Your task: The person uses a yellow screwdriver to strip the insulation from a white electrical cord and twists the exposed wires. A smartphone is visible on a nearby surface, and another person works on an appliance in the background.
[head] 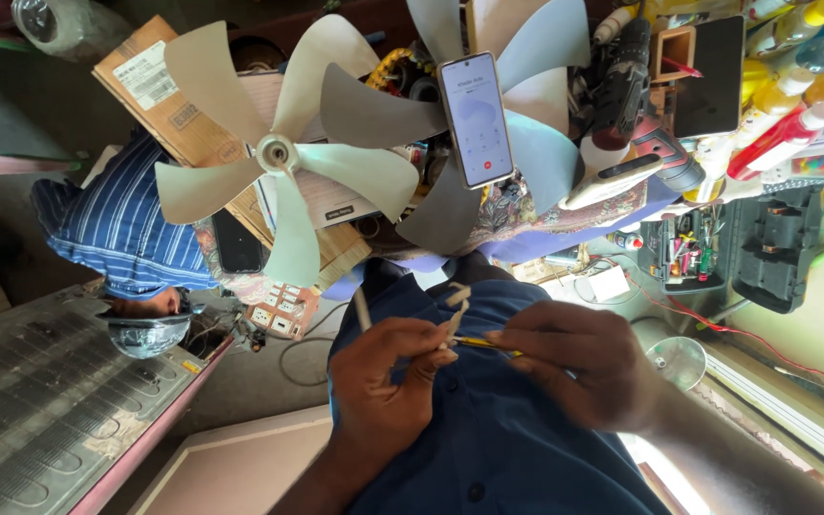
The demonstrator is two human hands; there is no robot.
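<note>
One head-worn camera looks steeply down — close over the hands [488, 367] — at a cluttered bench [813, 257].

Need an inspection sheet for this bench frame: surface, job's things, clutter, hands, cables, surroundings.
Surface: patterned cloth, mostly covered.
Job's things: pale cord and a thin yellow tool, held between both hands.
Clutter: two fan blades, phone, drill, bottles, tool case.
Hands: left hand pinches the cord; right hand grips the tool.
Cables: red wire.
Surroundings: another person in a striped shirt.
</note>
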